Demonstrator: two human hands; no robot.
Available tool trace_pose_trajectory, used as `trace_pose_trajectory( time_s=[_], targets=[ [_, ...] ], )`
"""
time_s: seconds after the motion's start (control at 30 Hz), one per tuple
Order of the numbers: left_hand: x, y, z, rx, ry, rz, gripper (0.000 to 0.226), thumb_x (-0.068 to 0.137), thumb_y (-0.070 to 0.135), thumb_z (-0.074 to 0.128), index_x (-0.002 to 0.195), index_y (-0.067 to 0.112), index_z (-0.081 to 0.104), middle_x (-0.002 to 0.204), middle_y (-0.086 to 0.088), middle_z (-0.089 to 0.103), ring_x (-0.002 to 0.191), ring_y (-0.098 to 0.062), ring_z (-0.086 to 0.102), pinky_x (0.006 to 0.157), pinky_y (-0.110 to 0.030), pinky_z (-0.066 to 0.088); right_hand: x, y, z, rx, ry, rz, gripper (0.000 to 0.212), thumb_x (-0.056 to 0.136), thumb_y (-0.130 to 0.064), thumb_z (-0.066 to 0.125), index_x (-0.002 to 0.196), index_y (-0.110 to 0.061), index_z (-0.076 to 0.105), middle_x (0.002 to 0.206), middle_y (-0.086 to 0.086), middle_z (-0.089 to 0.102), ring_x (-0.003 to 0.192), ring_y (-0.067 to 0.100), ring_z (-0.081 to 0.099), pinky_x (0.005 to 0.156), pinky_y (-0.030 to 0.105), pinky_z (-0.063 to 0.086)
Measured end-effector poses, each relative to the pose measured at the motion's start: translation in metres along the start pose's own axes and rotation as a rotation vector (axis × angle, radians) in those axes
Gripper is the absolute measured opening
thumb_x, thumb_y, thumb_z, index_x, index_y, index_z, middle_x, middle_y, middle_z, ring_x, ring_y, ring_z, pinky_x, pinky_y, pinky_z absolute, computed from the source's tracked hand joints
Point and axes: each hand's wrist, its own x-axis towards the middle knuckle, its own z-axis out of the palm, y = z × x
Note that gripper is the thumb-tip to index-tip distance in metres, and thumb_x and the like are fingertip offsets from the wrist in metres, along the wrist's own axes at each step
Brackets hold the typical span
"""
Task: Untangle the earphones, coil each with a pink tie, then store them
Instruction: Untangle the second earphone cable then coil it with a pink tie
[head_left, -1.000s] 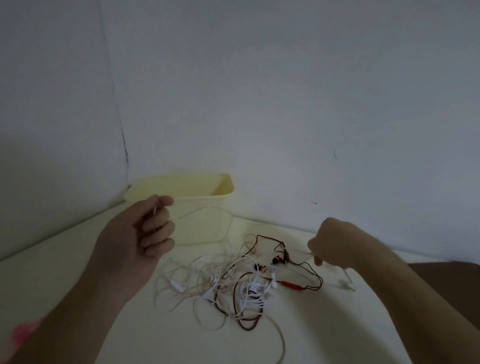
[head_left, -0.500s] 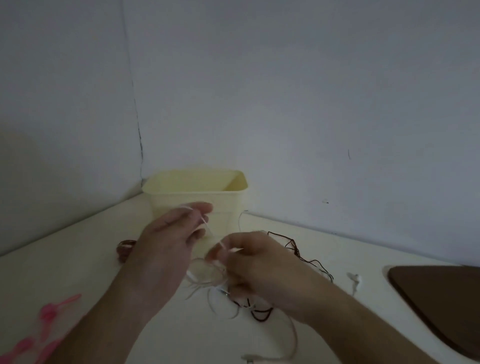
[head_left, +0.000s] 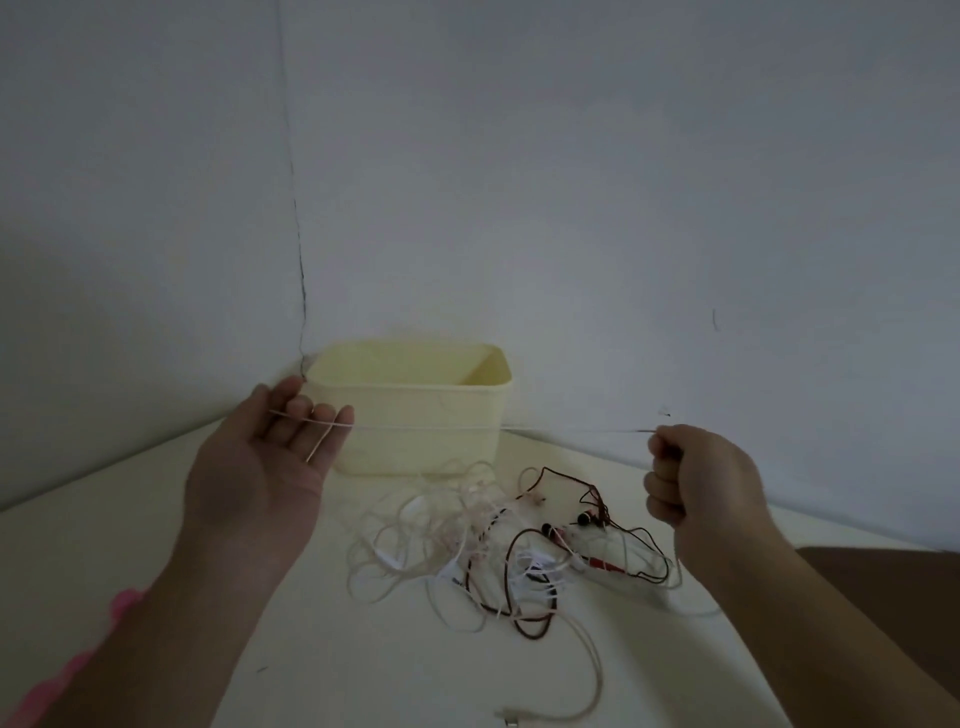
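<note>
1. Stretched taut between both hands runs a thin pale earphone cord (head_left: 426, 427): the right hand (head_left: 696, 483) is a closed fist clamped on one end, while the left hand (head_left: 270, 462) lies palm-up, fingers loose and nearly straight, the cord draped across the fingertips (head_left: 324, 415).
2. That cord crosses just in front of the cream plastic bin (head_left: 415, 415), a smooth rounded-corner tub standing in the wall corner, open at the top.
3. Below the hands sits the tangle of earphones (head_left: 493, 545) on the pale table (head_left: 363, 675): thin whitish and pinkish loops knotted up with a dark brownish-red cable (head_left: 519, 613), its small dark earbuds (head_left: 584, 518) showing near the middle.
4. One pale cord trails off toward the near table edge and ends in a small plug (head_left: 511, 719).
5. Pink ties (head_left: 57, 680) peek out at lower left, partly hidden behind the left forearm.
6. A dark brown flat surface (head_left: 883, 577) shows at the right edge, behind the right forearm.
7. Grey walls (head_left: 571, 182) behind, with a dark crack running down the corner; I can't make out any writing or labels.
</note>
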Motion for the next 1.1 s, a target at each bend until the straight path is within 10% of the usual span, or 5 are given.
trace_pose_trajectory(
  time_s=[0.27, 0.5, 0.77, 0.9, 1.1],
  targets=[
    [0.002, 0.001, -0.01, 0.011, 0.012, -0.049, 0.032, 0.095, 0.022, 0.058, 0.074, 0.011, 0.079, 0.066, 0.0, 0.064, 0.059, -0.015, 0.067, 0.068, -0.034, 0.065, 0.013, -0.002, -0.013, -0.075, 0.271, -0.04, 0.022, 0.093, -0.005, 0.051, 0.072, -0.01, 0.056, 0.057, 0.004, 0.042, 0.049, 0.02, 0.035, 0.051, 0.031, 0.027],
    [-0.031, -0.039, 0.009, 0.644, -0.41, -0.073, 0.04, 0.105, 0.036, 0.048, 0.116, 0.015, 0.08, 0.123, -0.006, 0.076, 0.126, -0.022, 0.067, 0.104, -0.041, 0.05, -0.021, 0.011, 0.015, -0.993, -0.209, -0.424, 0.045, 0.085, -0.004, 0.063, 0.128, -0.018, 0.068, 0.129, 0.004, 0.064, 0.119, 0.02, 0.06, 0.096, 0.03, 0.049],
    [-0.058, -0.064, 0.021, 0.829, -0.588, -0.165, 0.033, 0.108, 0.029, 0.05, 0.102, 0.013, 0.078, 0.072, -0.003, 0.072, 0.067, -0.016, 0.068, 0.066, -0.026, 0.056, -0.085, 0.011, 0.052, -0.335, -0.905, -0.01, 0.049, 0.093, 0.014, 0.055, 0.135, -0.012, 0.052, 0.082, 0.023, 0.069, 0.072, 0.031, 0.07, 0.076, 0.039, 0.06],
    [-0.043, -0.06, 0.012, 0.692, -0.52, -0.174, 0.029, 0.102, 0.025, 0.06, 0.11, 0.006, 0.08, 0.114, -0.017, 0.077, 0.108, -0.03, 0.073, 0.095, -0.042, 0.057, -0.078, 0.004, 0.05, -0.379, -0.759, -0.101, 0.016, 0.105, -0.007, 0.057, 0.112, -0.007, 0.071, 0.059, -0.001, 0.055, 0.045, 0.015, 0.037, 0.045, 0.027, 0.035],
    [-0.032, -0.058, 0.006, 0.786, -0.116, 0.073, 0.016, 0.094, -0.005, 0.064, 0.099, 0.007, 0.074, 0.087, -0.014, 0.07, 0.072, -0.019, 0.064, 0.057, -0.035, 0.051, -0.062, -0.005, 0.038, -0.186, -0.609, -0.249, 0.029, 0.107, -0.007, 0.054, 0.085, -0.008, 0.074, 0.057, 0.001, 0.022, 0.048, 0.015, 0.017, 0.05, 0.027, 0.016]
  ],
)
